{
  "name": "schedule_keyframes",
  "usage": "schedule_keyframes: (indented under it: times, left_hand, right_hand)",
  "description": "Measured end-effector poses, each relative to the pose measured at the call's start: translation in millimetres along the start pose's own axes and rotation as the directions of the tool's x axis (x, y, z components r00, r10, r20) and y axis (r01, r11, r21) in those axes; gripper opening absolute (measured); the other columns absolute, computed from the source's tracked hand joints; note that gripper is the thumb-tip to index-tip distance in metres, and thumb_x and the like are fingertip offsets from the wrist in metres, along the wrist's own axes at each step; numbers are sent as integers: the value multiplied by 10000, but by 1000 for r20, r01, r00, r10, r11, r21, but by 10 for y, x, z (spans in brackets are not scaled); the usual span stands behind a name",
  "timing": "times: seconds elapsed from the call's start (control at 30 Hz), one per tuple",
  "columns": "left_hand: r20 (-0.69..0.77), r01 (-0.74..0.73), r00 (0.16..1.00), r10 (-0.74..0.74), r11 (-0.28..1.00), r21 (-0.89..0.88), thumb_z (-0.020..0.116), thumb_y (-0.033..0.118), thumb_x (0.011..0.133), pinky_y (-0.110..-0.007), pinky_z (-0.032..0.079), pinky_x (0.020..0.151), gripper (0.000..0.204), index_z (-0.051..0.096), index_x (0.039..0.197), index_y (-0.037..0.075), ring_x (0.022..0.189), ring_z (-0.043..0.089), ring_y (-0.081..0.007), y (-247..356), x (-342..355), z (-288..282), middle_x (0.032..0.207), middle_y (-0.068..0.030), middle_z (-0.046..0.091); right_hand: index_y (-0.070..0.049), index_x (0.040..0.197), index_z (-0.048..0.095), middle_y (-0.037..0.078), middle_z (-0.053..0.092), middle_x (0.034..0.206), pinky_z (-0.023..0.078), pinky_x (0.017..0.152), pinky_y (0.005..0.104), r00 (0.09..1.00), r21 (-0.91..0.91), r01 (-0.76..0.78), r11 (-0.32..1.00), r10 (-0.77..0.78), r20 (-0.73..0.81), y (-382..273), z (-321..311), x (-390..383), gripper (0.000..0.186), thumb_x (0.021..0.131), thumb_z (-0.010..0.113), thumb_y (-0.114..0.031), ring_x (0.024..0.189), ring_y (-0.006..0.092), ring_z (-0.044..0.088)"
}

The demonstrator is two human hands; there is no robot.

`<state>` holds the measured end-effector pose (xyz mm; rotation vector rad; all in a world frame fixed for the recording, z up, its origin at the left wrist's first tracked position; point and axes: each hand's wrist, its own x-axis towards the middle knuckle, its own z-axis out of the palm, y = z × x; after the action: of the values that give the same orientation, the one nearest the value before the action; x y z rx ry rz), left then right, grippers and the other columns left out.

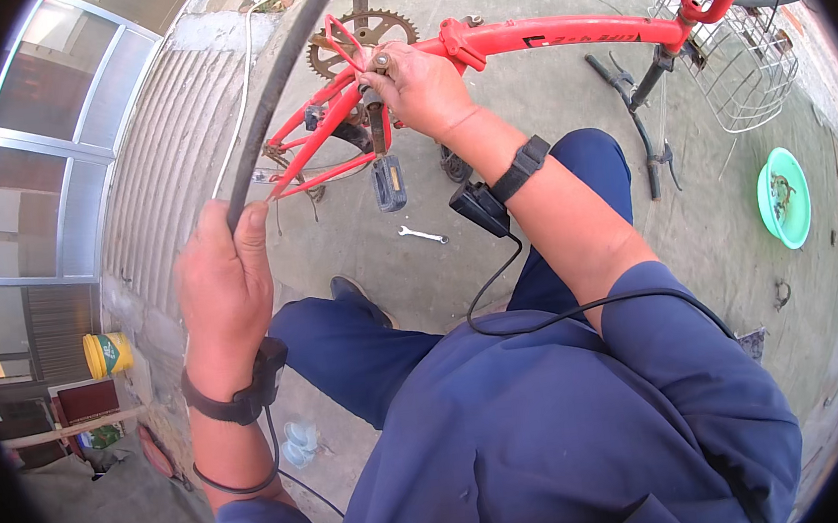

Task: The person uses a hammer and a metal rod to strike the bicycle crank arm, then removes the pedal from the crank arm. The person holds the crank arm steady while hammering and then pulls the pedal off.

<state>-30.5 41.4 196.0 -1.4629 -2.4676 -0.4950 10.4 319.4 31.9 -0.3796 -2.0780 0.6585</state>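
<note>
Grey floor (545, 101) underlies the red bicycle (558, 32); basin (768, 193) right of it, window (28, 208) left. Left fingers (206, 223) grip a bar (274, 85); right fingers' (402, 62) hold cannot be told.

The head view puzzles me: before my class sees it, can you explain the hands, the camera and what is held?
There is no robot: these are a person's bare hands, seen from a camera worn on the head and looking down; its wide lens bends straight edges. The left hand holds a long dark bar. The right hand is at a red bicycle frame, near a pedal; exactly what it grips is partly hidden. On the grey ground are a wrench and a green basin with small items inside.
</note>
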Motion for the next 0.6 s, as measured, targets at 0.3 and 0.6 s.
schedule_keyframes:
  times: [0.3,0.6]
  left_hand:
    - [226,-8,973,-41,977,215,584,328,1057,-519,443,575,371,525,870,13,669,591,-473,114,120,48,722,-259,598]
    - [67,-62,996,59,997,54,605,255,1050,-510,435,561,317,527,869,6,660,600,-467,114,94,-6,691,-232,604]
  right_hand:
    - [-101,1019,702,131,678,908,572,731,452,985,0,-135,991,135,108,-4,-26,8,189,944,675,-272,853,345,683]
    - [-69,962,689,84,707,922,562,662,416,999,46,4,999,-2,-45,41,25,6,144,929,734,-202,746,338,694]
